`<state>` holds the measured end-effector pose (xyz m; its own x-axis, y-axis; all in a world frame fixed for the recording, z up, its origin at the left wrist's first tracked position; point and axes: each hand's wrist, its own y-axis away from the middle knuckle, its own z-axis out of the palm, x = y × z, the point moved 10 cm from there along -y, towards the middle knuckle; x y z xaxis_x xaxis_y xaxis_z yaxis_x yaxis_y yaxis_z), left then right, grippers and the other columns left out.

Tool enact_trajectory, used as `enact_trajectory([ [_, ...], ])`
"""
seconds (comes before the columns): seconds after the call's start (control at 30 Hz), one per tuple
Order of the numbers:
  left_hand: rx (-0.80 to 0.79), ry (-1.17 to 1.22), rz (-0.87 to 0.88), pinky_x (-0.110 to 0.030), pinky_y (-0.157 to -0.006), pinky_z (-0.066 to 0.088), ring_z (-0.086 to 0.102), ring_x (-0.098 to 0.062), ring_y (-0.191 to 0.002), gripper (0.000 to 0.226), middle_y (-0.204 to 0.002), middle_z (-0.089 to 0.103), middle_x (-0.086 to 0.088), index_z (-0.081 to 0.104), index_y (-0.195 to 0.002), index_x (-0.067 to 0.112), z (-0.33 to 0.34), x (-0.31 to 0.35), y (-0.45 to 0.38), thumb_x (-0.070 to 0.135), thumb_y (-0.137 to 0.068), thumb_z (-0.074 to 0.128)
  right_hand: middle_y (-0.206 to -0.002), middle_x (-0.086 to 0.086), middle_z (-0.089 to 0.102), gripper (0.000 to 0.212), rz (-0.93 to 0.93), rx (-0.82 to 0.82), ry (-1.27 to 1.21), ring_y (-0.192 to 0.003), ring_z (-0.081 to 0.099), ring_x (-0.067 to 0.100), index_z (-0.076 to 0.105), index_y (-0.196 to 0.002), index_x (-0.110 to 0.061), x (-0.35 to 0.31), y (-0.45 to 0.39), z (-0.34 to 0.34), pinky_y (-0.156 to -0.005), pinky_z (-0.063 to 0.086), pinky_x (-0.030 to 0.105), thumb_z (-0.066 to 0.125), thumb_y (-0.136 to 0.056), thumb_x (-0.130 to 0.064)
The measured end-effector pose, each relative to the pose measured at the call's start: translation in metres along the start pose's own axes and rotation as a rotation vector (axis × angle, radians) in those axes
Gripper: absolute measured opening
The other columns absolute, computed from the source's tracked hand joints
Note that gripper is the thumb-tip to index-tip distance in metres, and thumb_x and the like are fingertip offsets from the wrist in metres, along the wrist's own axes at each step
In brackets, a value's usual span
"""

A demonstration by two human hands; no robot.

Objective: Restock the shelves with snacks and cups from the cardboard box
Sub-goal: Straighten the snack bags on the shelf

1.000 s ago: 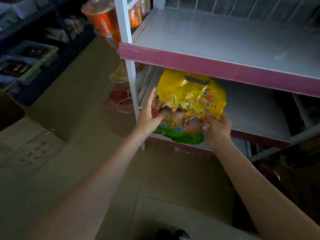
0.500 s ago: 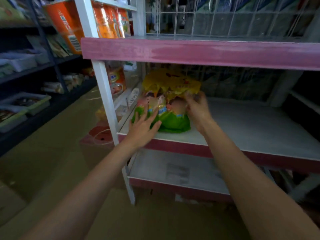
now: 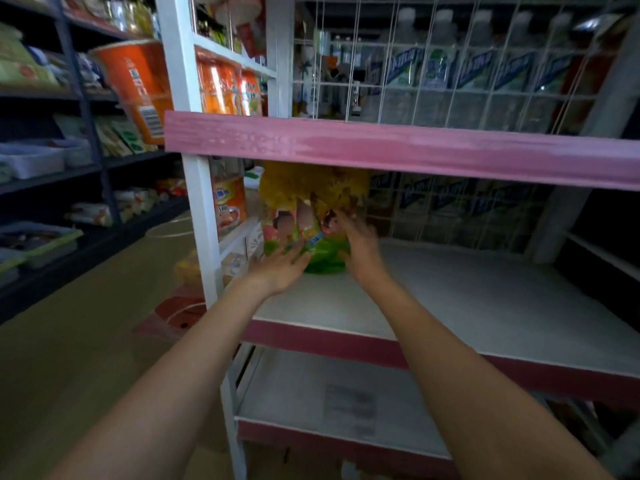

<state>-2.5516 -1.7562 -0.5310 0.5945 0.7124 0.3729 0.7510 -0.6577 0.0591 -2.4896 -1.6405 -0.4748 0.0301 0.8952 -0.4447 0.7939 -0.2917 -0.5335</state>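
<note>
We're looking at a white shelf unit (image 3: 204, 216) with pink-edged boards; the middle shelf (image 3: 450, 306) is sitting at about our hand level, with a lower shelf (image 3: 304, 396) below it and an upper board's pink edge (image 3: 398, 147) crossing overhead. A wire grid back panel (image 3: 450, 64) is standing at the far side, with bottles (image 3: 440, 60) showing through it. On the left, dark side shelving (image 3: 52, 161) is carrying packets and trays, and orange cup tubs (image 3: 221, 88) are sitting on the white unit's left section. The yellow-green snack bag (image 3: 311, 216) is standing upright at the far left of the middle shelf, near the grid. Our left hand (image 3: 277, 268) is reaching in, fingers straight and spread, fingertips touching the bag's green lower part, gripping nothing. Our right hand (image 3: 360, 244) is resting against the bag's right side, fingers loosely extended; it's motion-blurred, so we can't tell for sure whether it's pinching the bag.
</note>
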Motion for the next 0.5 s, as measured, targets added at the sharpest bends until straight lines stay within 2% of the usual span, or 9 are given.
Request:
enact_trajectory([
  [0.07,-0.067,-0.084,-0.035,-0.050,-0.116,0.001,-0.003,-0.029,-0.144,0.057,-0.156,-0.012,-0.003,0.002,-0.148,0.030,0.010,-0.004,-0.019,0.053,-0.096,0.010,-0.157,0.010,0.003,0.072,0.126,-0.175,0.027,-0.143,0.009,0.034,0.023,-0.146,-0.030,0.029,0.002,0.023,-0.116,0.017,0.039,0.054,-0.088,-0.001],
  [0.13,-0.096,-0.120,-0.042,-0.049,-0.116,0.000,-0.002,-0.029,-0.144,0.056,-0.157,-0.009,-0.003,0.001,-0.148,0.030,0.018,-0.004,-0.024,0.052,-0.097,0.009,-0.157,0.010,-0.011,0.071,0.229,-0.188,0.017,-0.144,-0.003,0.036,0.020,-0.145,-0.039,0.049,0.010,0.020,-0.117,0.013,0.046,0.051,-0.091,-0.004],
  [0.2,-0.088,-0.125,-0.030,-0.047,-0.116,-0.002,0.001,-0.028,-0.144,0.055,-0.157,-0.007,-0.003,0.002,-0.148,0.030,0.019,0.000,-0.019,0.051,-0.098,0.009,-0.157,0.010,-0.004,0.062,0.163,-0.049,0.115,-0.142,0.003,0.036,0.033,-0.142,-0.036,0.038,0.010,-0.006,-0.117,0.013,0.042,0.048,-0.091,-0.002],
  [0.27,-0.087,-0.118,-0.022,-0.046,-0.115,-0.002,0.002,-0.027,-0.144,0.054,-0.157,-0.008,-0.004,0.002,-0.148,0.031,0.017,0.000,-0.014,0.051,-0.098,0.009,-0.155,0.008,0.012,0.050,0.000,0.020,0.206,-0.137,0.015,0.034,0.049,-0.134,-0.028,0.013,0.009,-0.018,-0.113,0.018,0.039,0.048,-0.091,-0.002],
  [0.33,-0.087,-0.118,-0.021,-0.046,-0.114,-0.002,0.002,-0.027,-0.144,0.054,-0.157,-0.006,-0.004,0.003,-0.148,0.031,0.016,-0.001,-0.013,0.050,-0.098,0.010,-0.153,0.007,0.020,0.037,-0.097,-0.146,0.226,-0.137,0.018,0.032,0.055,-0.129,-0.023,0.000,0.011,0.002,-0.111,0.015,0.032,0.044,-0.095,-0.010],
  [0.4,-0.057,-0.121,-0.004,-0.046,-0.114,0.001,0.004,-0.027,-0.144,0.052,-0.157,-0.002,-0.004,0.010,-0.148,0.029,0.012,0.000,-0.013,0.047,-0.099,0.011,-0.156,0.003,0.010,0.040,-0.034,-0.390,0.288,-0.141,0.008,0.030,0.041,-0.140,-0.021,0.011,0.015,0.034,-0.114,0.009,0.032,0.036,-0.100,-0.021],
  [0.47,0.061,-0.086,0.032,-0.047,-0.113,0.009,0.015,-0.028,-0.143,0.050,-0.157,0.011,-0.005,0.021,-0.146,0.026,-0.002,0.006,-0.011,0.043,-0.100,0.014,-0.158,0.000,-0.003,0.047,0.057,-0.483,0.377,-0.144,0.000,0.029,0.021,-0.148,-0.021,0.022,0.007,0.044,-0.115,0.006,0.037,0.028,-0.102,-0.024],
  [0.5,0.159,-0.048,0.060,-0.047,-0.112,0.015,0.024,-0.029,-0.139,0.049,-0.154,0.021,-0.007,0.029,-0.144,0.022,-0.012,0.009,-0.005,0.041,-0.100,0.017,-0.158,0.000,-0.008,0.047,0.089,-0.503,0.411,-0.145,-0.001,0.028,0.019,-0.149,-0.021,0.024,0.003,0.045,-0.116,0.006,0.038,0.025,-0.102,-0.024],
])
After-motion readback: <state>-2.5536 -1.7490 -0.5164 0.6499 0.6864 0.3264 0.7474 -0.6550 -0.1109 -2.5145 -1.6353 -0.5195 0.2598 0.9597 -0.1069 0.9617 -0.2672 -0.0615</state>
